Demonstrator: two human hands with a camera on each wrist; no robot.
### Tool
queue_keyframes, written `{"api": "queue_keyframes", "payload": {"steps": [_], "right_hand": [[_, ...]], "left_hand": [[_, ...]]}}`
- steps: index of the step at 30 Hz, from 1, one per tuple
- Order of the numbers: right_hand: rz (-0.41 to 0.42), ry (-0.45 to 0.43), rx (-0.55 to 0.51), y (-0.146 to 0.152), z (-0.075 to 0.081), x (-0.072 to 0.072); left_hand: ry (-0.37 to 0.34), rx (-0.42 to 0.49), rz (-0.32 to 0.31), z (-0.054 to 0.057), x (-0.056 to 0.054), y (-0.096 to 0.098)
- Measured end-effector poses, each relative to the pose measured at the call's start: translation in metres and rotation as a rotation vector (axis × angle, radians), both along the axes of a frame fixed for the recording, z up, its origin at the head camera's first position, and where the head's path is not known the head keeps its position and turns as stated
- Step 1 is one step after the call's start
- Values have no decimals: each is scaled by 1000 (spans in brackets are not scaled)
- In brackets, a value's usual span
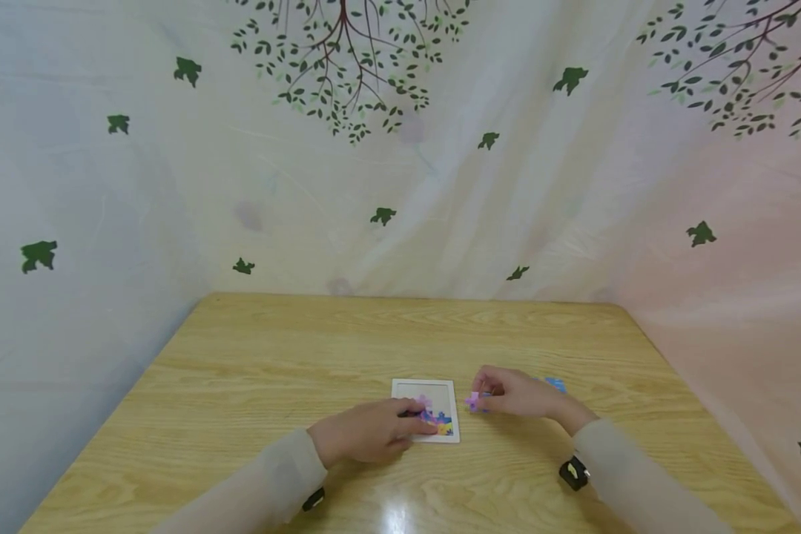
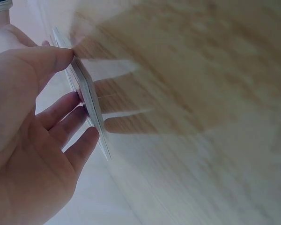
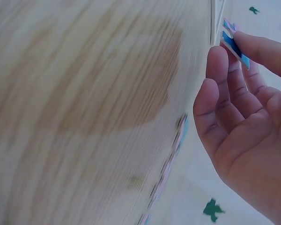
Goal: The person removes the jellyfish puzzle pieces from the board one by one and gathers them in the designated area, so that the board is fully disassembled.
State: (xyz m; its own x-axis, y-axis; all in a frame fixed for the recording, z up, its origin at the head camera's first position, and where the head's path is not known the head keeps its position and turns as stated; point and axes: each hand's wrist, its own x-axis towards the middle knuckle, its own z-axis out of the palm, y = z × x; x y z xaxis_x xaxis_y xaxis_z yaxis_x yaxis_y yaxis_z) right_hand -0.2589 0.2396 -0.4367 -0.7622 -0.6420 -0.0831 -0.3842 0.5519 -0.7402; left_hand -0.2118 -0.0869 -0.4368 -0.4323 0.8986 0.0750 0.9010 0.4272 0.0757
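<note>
While the left hand (image 1: pixel 370 430) rests parted fingers on the tray (image 1: pixel 456 412), the right hand (image 1: pixel 522 394) pinches a puzzle piece (image 1: pixel 473 401) at 3 o'clock; only the head view shows the yellow inlay (image 1: pixel 444 429).

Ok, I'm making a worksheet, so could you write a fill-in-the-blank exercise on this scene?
1. The left hand touches a frame coloured ____.
2. The right hand holds a puzzle piece to the frame's ____, not its left.
3. The leaf shapes on the backdrop are coloured ____.
Missing words: white; right; green.
</note>
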Motion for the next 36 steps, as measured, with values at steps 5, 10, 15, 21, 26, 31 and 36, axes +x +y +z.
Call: {"api": "queue_keyframes", "payload": {"steps": [5,10,15,21,26,31,36], "right_hand": [[-23,-33,-42,29,3,8],[-38,-48,-74,59,2,15],[-82,-43,-67,85,1,23],[-132,-17,-17,109,4,29],[-124,22,-15,122,1,28],[-142,25,4,124,0,28],[-196,40,41,122,-3,26]], "left_hand": [[33,7,-16,1,1,0],[55,3,-25,2,2,-1],[71,7,-39,4,3,-1],[69,8,-41,5,4,-1],[44,2,-25,4,3,0],[47,11,-33,2,2,0],[50,18,-38,3,3,-1]]}}
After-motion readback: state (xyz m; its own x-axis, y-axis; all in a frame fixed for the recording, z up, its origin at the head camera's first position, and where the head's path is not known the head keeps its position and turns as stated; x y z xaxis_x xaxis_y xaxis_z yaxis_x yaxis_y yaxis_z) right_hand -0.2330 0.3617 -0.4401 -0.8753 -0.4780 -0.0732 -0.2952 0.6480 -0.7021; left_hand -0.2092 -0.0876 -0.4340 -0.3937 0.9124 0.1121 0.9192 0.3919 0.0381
